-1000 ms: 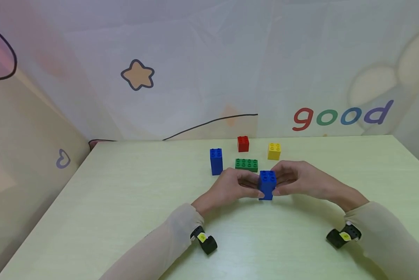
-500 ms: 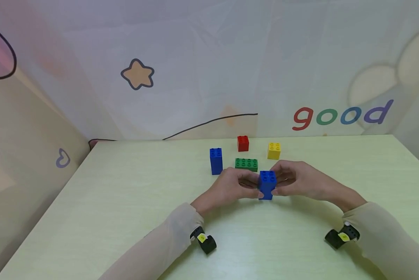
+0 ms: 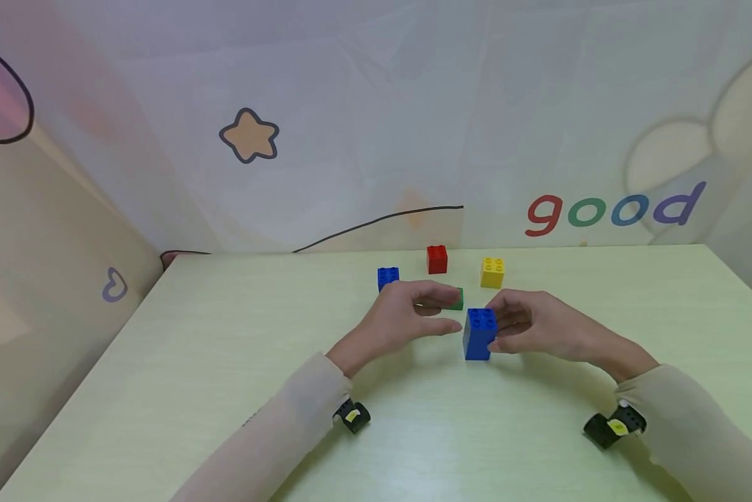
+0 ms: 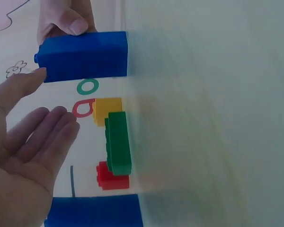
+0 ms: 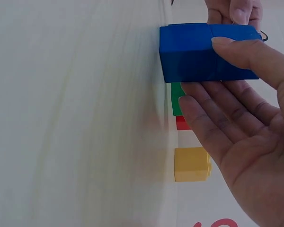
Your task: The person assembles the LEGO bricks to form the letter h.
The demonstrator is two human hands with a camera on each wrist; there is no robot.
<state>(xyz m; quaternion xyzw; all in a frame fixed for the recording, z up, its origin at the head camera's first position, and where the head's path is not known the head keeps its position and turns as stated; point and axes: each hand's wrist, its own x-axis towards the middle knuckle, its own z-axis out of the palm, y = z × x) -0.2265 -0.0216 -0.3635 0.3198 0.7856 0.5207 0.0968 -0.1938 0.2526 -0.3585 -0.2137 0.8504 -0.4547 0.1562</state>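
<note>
A tall blue block (image 3: 478,338) stands upright on the table; a seam in the right wrist view suggests stacked bricks. My right hand (image 3: 542,324) pinches its right side between thumb and fingers. Left of it, my left hand (image 3: 397,317) holds nothing, its thumb and fingers spread apart and extended. Behind that hand, a second tall blue block (image 3: 388,276) is partly hidden. The left fingers also cover most of a green brick (image 3: 459,300), which shows whole in the left wrist view, lying flat.
Toward the back of the pale table (image 3: 257,335) are a red brick (image 3: 437,260) and a yellow brick (image 3: 492,272). A printed cloth backdrop (image 3: 363,125) rises along the table's far edge.
My left hand has let go of the near blue block and moved left and slightly back, its fingers opening. The right hand and the block have stayed in place.
</note>
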